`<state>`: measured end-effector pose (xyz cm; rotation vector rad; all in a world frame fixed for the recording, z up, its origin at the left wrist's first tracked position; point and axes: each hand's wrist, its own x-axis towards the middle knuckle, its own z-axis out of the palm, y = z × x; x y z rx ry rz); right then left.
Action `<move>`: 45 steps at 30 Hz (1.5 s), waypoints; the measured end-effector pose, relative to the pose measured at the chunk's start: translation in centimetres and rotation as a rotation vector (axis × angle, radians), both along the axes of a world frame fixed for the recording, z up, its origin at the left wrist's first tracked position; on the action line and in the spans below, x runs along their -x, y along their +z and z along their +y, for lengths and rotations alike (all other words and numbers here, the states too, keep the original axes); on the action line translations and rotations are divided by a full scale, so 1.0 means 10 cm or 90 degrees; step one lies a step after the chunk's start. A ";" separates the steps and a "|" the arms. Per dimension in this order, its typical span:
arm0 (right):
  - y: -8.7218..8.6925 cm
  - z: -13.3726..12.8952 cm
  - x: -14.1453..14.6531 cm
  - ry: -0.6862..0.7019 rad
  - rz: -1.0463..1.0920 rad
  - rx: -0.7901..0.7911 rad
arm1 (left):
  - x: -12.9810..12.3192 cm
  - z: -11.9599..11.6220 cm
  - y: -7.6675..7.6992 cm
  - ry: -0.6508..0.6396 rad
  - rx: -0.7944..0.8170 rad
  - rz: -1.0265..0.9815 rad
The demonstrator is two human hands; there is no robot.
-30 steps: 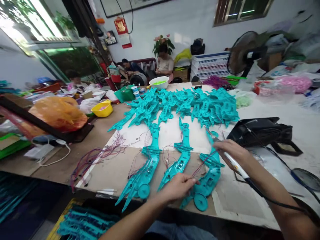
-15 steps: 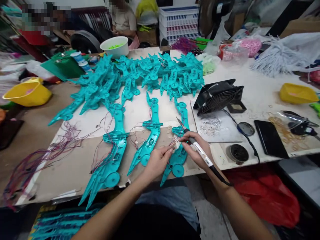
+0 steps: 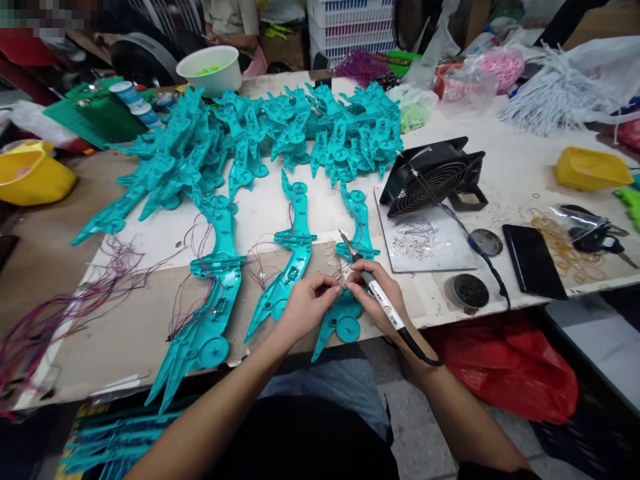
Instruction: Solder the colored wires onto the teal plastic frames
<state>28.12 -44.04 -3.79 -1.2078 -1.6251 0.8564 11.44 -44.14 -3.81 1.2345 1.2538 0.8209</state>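
My right hand is closed around a soldering iron, its tip pointing up and away to the left. My left hand pinches thin wires, and the fingertips of both hands meet there. Under them lies a turquoise plastic part with a round disc at its near end, partly covered by my hands. To the left rest a second turquoise part and a larger one, both with thin red and dark wires attached. Exactly what sits between the fingertips is too small to make out.
A heap of turquoise parts spans the back of the table. On the right stand a black fan, a round tin and a black phone-like slab. Loose wires trail at left. Another person sits behind.
My fingertips have come together over the wires. The right hand has shifted slightly left with the soldering iron. The whole view has tilted a little downward.
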 end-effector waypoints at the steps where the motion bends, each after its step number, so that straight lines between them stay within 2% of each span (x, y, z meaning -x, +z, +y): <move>1: 0.01 0.01 -0.01 0.005 -0.009 -0.006 | 0.00 0.02 0.00 -0.008 -0.013 0.009; 5: 0.04 0.03 0.00 0.019 -0.008 -0.005 | -0.01 0.08 -0.01 -0.036 -0.037 0.043; 11: -0.01 -0.01 -0.02 -0.055 0.133 0.022 | -0.08 0.11 0.03 0.026 0.091 -0.120; 14: -0.07 -0.05 -0.02 -0.034 0.134 0.045 | -0.11 0.11 0.04 0.027 0.109 -0.152; 17: -0.13 -0.06 -0.01 -0.052 0.100 0.042 | -0.14 0.13 -0.01 0.031 0.094 -0.140; 22: -0.16 -0.11 -0.12 -0.112 0.024 -0.004 | -0.17 0.20 -0.11 0.029 0.059 -0.050; 27: -0.16 -0.42 -0.40 -0.196 0.004 -0.129 | -0.24 0.27 -0.18 0.028 0.023 -0.007; 30: -0.15 -0.63 -0.46 -0.196 0.012 -0.188 | -0.28 0.27 -0.21 0.013 -0.005 0.022; 33: -0.13 -0.73 -0.42 -0.182 0.000 -0.197 | -0.31 0.26 -0.22 -0.001 -0.023 0.048; 37: -0.13 -0.71 -0.36 -0.165 -0.015 -0.180 | -0.32 0.26 -0.21 -0.015 -0.041 0.078; 45: -0.23 -0.67 -0.37 -0.121 -0.030 -0.211 | -0.34 0.25 -0.17 -0.001 -0.033 0.063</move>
